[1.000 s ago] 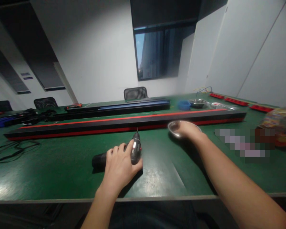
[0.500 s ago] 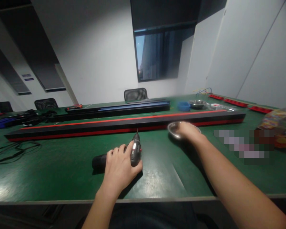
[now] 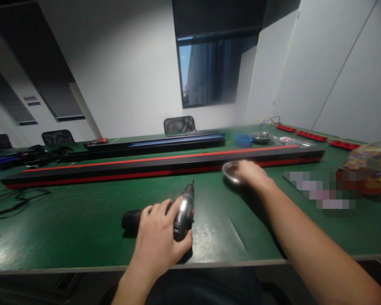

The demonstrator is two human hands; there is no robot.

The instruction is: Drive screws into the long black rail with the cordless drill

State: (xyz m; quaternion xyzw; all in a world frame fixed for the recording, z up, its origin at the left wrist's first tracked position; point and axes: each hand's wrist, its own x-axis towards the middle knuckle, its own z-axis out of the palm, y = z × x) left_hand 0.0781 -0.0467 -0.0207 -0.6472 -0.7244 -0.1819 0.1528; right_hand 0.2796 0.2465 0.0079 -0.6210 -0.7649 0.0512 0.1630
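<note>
My left hand [image 3: 160, 228] is wrapped around a black cordless drill [image 3: 184, 214], which lies on its side close to the table's near edge. Its bit points away from me, and the battery end sticks out to the left of my fingers. To the right, my right hand [image 3: 252, 174] reaches into a shiny metal bowl [image 3: 230, 171]. The fingers there are blurred and partly hidden, so what they touch inside is not visible. Just behind the bowl runs a long black bar with red stripes [image 3: 139, 166].
The green table [image 3: 92, 224] carries more dark bars [image 3: 158, 143] farther back. A blue container [image 3: 244, 140] and another metal bowl [image 3: 261, 137] stand beyond the striped bar. Black cables [image 3: 17, 201] lie at left; a plastic bag [image 3: 371, 167] sits at right.
My left hand has drawn the drill slightly nearer to me and turned its bit a little to the right. My right hand has stayed at the bowl.
</note>
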